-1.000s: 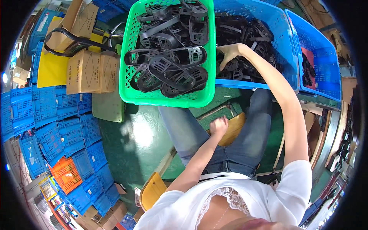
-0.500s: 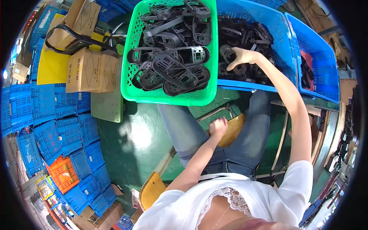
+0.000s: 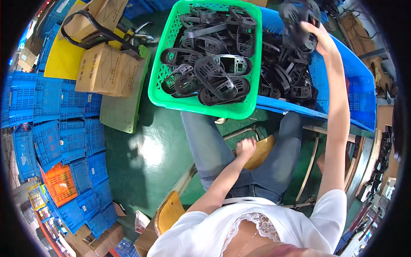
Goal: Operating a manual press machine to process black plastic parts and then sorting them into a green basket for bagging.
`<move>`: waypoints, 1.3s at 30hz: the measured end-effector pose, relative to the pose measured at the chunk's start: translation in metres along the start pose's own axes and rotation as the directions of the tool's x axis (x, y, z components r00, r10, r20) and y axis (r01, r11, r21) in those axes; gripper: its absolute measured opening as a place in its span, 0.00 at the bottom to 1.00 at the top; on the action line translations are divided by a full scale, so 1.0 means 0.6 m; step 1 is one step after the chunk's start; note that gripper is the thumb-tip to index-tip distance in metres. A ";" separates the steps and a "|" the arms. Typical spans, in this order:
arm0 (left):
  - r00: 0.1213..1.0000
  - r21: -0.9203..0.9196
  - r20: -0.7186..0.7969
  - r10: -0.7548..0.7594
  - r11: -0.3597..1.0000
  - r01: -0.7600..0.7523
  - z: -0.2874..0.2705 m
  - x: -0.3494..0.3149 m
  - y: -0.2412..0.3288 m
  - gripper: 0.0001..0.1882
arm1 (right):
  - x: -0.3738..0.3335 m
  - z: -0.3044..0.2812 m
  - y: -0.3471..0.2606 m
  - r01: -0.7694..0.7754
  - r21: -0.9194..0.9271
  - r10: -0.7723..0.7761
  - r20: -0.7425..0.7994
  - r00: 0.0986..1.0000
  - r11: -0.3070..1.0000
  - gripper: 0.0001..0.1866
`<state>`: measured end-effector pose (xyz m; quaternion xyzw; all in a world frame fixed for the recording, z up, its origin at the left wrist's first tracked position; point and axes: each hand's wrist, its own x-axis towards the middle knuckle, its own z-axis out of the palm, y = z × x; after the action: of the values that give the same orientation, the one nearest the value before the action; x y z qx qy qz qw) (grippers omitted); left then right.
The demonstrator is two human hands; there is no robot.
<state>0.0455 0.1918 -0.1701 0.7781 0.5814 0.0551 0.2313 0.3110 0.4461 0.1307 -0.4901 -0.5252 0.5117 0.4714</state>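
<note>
My right hand [image 3: 320, 37] is closed on a black slotted plastic part [image 3: 299, 21], raised above the far end of a blue crate. Motion blurs this part, and I cannot tell if it is one piece or more. Below it, the blue crate [image 3: 274, 103] holds many loose black plastic parts [image 3: 284, 73]. To its left stands a green basket [image 3: 205, 112], heaped with long, round-ended black frames [image 3: 216, 79] with slots and cut-outs. My left hand [image 3: 246, 147] is curled into a fist above my lap, apart from the baskets, with nothing seen in it.
Another blue crate [image 3: 361, 100] stands at the right. Left of the green basket, cardboard boxes [image 3: 100, 70] sit on a green platform [image 3: 120, 111] with a black handle. Stacked blue crates [image 3: 72, 139] and an orange crate [image 3: 60, 184] line the left side. A wooden stool [image 3: 261, 154] is between my legs.
My right hand has risen out of the blue crate toward its far right, carrying a black part. My left hand stays curled over my lap. The view has shifted slightly.
</note>
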 end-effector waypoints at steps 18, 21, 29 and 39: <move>0.998 -0.009 0.054 -0.026 1.000 0.026 0.005 0.002 0.002 0.20 | 0.056 0.283 -0.085 0.282 -0.712 -0.248 0.155 0.956 0.643 0.37; 0.999 -0.016 0.043 -0.024 1.000 0.025 0.008 0.002 0.000 0.21 | 0.074 0.274 -0.058 0.365 -0.765 -0.320 0.218 0.922 0.530 0.28; 1.000 -0.010 0.029 -0.005 1.000 0.006 0.003 0.002 0.001 0.21 | 0.100 0.274 -0.053 0.425 -0.864 -0.516 0.244 0.821 0.268 0.17; 1.000 -0.038 -0.007 0.027 0.999 -0.027 0.010 0.004 0.006 0.21 | 0.088 0.126 0.041 0.447 -0.599 -0.622 -0.109 0.776 0.664 0.17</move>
<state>0.0518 0.1912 -0.1743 0.7811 0.5705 0.0717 0.2435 0.2324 0.4931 0.1036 -0.4964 -0.6895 0.0959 0.5186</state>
